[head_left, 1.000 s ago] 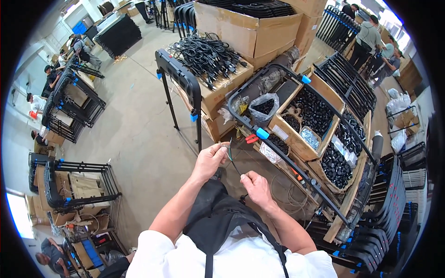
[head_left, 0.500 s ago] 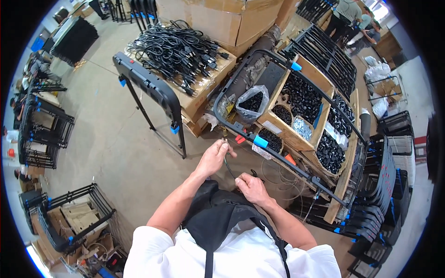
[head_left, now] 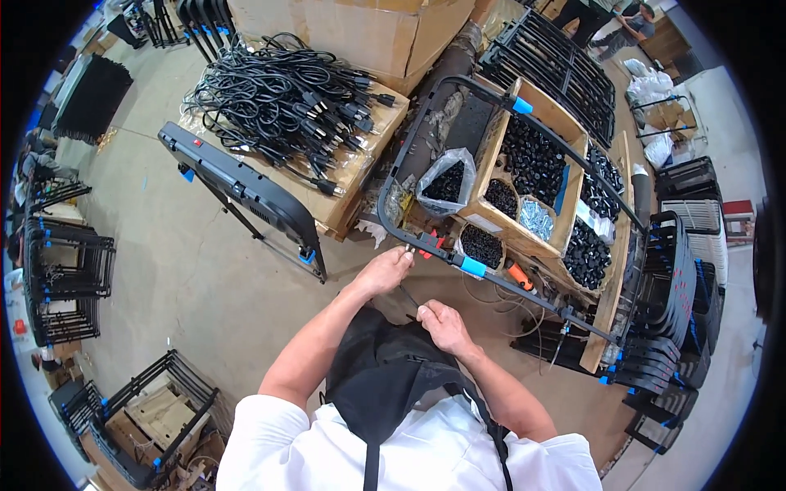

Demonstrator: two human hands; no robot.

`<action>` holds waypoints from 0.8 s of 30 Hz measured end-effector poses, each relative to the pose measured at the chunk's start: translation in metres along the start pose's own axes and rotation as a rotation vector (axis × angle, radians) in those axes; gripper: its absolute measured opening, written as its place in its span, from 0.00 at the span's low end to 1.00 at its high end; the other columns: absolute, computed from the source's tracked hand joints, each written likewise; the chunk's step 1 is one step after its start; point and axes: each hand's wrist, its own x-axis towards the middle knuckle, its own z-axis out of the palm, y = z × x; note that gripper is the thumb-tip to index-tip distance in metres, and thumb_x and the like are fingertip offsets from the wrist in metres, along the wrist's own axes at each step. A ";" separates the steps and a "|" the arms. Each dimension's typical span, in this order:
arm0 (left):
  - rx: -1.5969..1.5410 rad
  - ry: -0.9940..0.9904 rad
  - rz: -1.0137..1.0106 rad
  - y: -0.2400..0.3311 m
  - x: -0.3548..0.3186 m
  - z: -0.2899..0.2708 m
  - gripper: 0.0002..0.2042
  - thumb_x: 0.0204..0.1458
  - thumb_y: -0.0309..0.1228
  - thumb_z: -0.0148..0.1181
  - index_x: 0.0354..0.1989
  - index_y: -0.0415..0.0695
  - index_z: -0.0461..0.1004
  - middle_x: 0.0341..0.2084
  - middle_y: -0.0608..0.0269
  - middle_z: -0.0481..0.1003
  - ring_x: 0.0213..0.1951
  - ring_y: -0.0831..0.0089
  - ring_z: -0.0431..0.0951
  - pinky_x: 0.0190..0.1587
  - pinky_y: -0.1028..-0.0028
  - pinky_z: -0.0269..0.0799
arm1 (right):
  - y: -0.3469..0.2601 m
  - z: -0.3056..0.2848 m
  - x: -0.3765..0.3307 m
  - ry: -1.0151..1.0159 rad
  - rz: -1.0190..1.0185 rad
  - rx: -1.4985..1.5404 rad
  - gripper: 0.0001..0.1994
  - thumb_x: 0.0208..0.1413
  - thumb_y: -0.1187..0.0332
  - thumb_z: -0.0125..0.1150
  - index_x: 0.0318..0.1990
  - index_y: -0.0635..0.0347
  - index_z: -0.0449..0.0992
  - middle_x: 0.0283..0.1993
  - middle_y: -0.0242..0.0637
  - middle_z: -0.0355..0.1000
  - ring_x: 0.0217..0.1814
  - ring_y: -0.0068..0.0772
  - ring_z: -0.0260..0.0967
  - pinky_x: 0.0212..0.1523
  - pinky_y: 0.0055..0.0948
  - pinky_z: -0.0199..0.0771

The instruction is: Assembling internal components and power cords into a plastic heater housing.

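In front of my body, a thin dark cable (head_left: 407, 298) runs between my two hands. My left hand (head_left: 386, 272) is closed, pinching the cable's upper end, and a small light tip shows past the fingers. Lower and to the right, my right hand (head_left: 445, 329) is closed around the same cable close to my dark apron. Just beyond my left fingertips passes the lower rail of a black tubular frame (head_left: 391, 176) with blue sleeves. A red piece (head_left: 431, 243) sits by that rail.
A wooden bin (head_left: 565, 239) of black caps and silver screws stands inside the frame. Black power cords (head_left: 278, 98) are heaped on a box at the far left. A black console on legs (head_left: 246, 192) stands left of it. Stacked black frames (head_left: 667, 278) line the right.
My view has shifted slightly, and the surroundings sit differently in it. The left hand now appears closer to the frame's rail. Both hands keep their hold on the cable.
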 end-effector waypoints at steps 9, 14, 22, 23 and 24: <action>-0.180 -0.163 -0.056 -0.008 0.008 -0.019 0.16 0.74 0.42 0.46 0.41 0.43 0.73 0.30 0.69 0.72 0.35 0.75 0.72 0.41 0.70 0.70 | -0.002 0.001 0.005 0.057 0.033 0.033 0.19 0.69 0.55 0.51 0.39 0.62 0.79 0.35 0.49 0.78 0.42 0.53 0.78 0.47 0.47 0.75; -0.793 -0.278 -0.086 -0.012 0.006 -0.015 0.13 0.74 0.39 0.49 0.44 0.42 0.72 0.33 0.68 0.71 0.36 0.77 0.72 0.43 0.72 0.72 | -0.001 -0.004 0.004 0.058 0.009 0.043 0.19 0.69 0.55 0.51 0.39 0.61 0.80 0.35 0.49 0.78 0.42 0.52 0.78 0.46 0.46 0.76; -0.887 -0.115 -0.086 -0.008 -0.001 0.003 0.11 0.73 0.35 0.49 0.45 0.39 0.73 0.31 0.66 0.72 0.35 0.74 0.74 0.42 0.70 0.74 | 0.000 -0.006 0.004 0.053 0.046 0.071 0.19 0.69 0.55 0.51 0.38 0.61 0.80 0.33 0.46 0.78 0.40 0.49 0.78 0.45 0.45 0.76; -0.733 -0.055 -0.037 -0.010 -0.001 0.005 0.11 0.73 0.34 0.49 0.45 0.38 0.73 0.30 0.65 0.72 0.35 0.73 0.74 0.41 0.70 0.74 | -0.001 -0.006 0.005 0.037 0.044 0.070 0.19 0.69 0.55 0.51 0.38 0.61 0.80 0.32 0.46 0.78 0.40 0.49 0.78 0.45 0.44 0.76; -0.636 -0.054 -0.019 -0.014 0.003 0.006 0.13 0.73 0.36 0.50 0.44 0.38 0.74 0.28 0.65 0.73 0.33 0.73 0.74 0.40 0.70 0.72 | -0.001 -0.005 0.005 0.035 0.043 0.070 0.19 0.69 0.55 0.51 0.38 0.61 0.80 0.32 0.46 0.78 0.40 0.49 0.78 0.45 0.44 0.76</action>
